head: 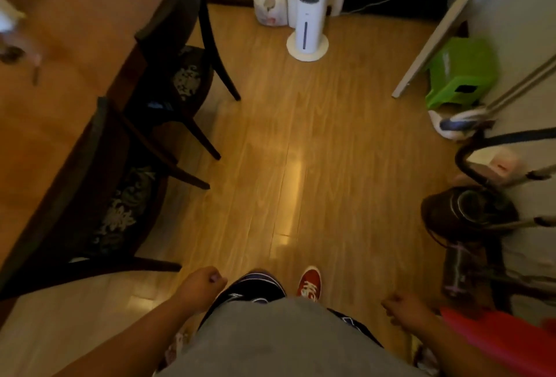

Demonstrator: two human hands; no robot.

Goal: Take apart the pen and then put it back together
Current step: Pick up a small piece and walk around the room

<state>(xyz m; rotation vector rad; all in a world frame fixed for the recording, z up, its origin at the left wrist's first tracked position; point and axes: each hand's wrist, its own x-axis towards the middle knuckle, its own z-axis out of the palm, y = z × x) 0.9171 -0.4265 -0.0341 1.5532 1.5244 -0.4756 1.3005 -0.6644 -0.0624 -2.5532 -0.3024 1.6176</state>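
No pen shows clearly in the head view. My left hand (201,288) hangs at my side, curled into a loose fist with nothing visible in it. My right hand (404,312) is low at the right, fingers curled, and nothing shows in it. I stand on a wooden floor, looking down at my grey shirt and a red shoe (310,283). A small blurred stick-like object (36,76) lies on the wooden table (75,31) at the far left; what it is cannot be made out.
Two dark chairs (168,76) are pushed under the table on the left. A white tower fan (308,16) stands ahead. A green stool (460,73), a mop and a vacuum cleaner (469,211) crowd the right side. Open wooden floor (285,151) lies ahead.
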